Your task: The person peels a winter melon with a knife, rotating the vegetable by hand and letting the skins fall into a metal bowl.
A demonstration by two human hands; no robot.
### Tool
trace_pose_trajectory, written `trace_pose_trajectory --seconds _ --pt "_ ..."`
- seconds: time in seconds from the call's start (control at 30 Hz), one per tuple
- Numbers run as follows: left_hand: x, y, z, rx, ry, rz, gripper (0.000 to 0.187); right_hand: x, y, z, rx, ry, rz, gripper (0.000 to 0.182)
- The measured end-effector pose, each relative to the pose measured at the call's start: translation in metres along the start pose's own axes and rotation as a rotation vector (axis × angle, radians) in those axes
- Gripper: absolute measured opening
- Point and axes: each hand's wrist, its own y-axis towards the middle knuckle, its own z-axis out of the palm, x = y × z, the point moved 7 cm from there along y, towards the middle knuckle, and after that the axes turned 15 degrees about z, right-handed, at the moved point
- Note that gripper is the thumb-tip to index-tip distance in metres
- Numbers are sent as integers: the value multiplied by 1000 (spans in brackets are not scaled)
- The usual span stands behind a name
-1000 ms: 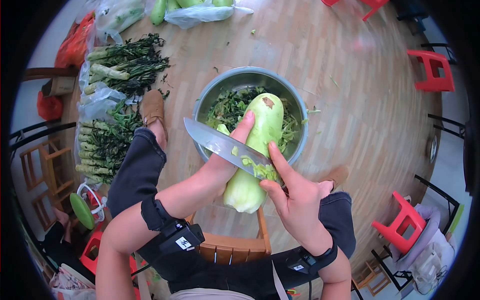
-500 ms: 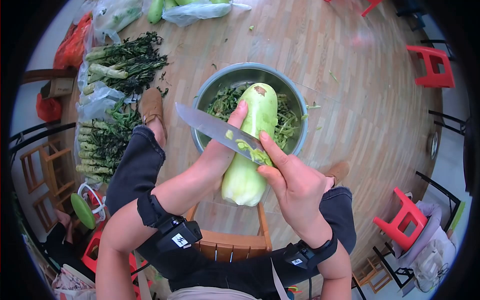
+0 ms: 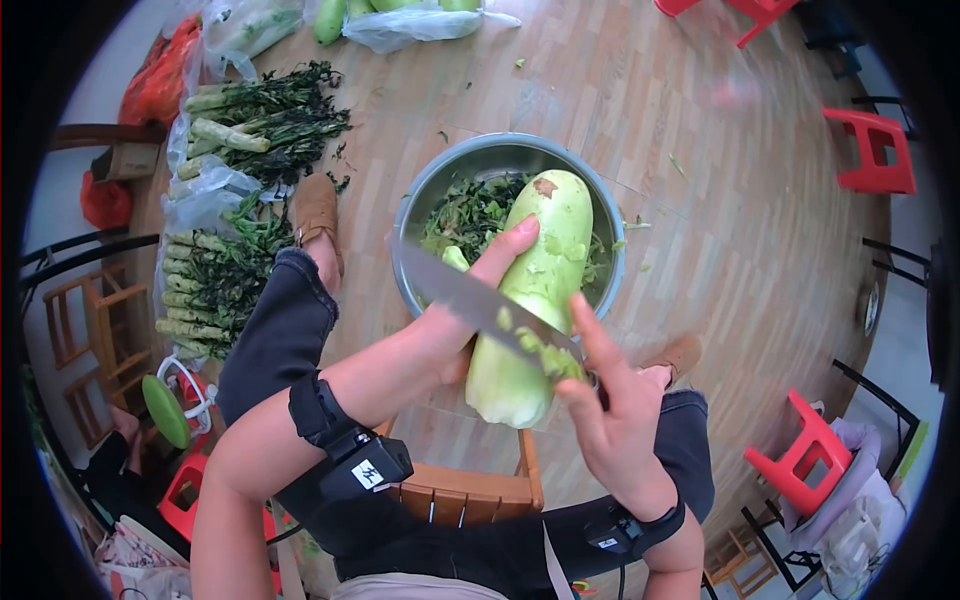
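Note:
A large pale green gourd [image 3: 550, 250] slants over a metal basin [image 3: 498, 153], its lower end pointing toward me. My left hand [image 3: 460, 320] grips it from the left side, with the thumb on top and the other fingers hidden beneath. In my right hand [image 3: 625, 420] is a kitchen knife [image 3: 440, 283], slightly blurred, whose broad blade lies across the gourd and passes above my left hand. Bits of green peel [image 3: 545, 355] cling to the blade near the handle. Dark green leaves and peelings [image 3: 475, 215] lie in the basin.
Leafy stalks [image 3: 205, 285] lie in bundles on plastic at the left. More gourds and a plastic bag [image 3: 400, 28] are at the top. Red stools [image 3: 800, 455] stand at the right. A wooden chair [image 3: 470, 490] is below the gourd.
The knife and my right hand have shifted slightly right and down over the gourd. A peeled strip shows farther along its skin. The whole view has shifted a little.

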Motion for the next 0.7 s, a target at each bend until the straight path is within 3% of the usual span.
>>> trace_pose_trajectory --seconds 0.13,0.33,0.4,0.7 --pt "4 7 5 158 -8 12 71 -5 -5 -2 -109 -140 -20 59" --pt "9 4 7 88 24 2 73 -4 -7 1 -157 -243 -151 62" --pt "8 0 11 111 -82 -39 61 -3 -7 2 -183 -279 -146 60" --pt "-6 9 1 14 -55 138 67 3 10 8 -274 -235 -169 53"
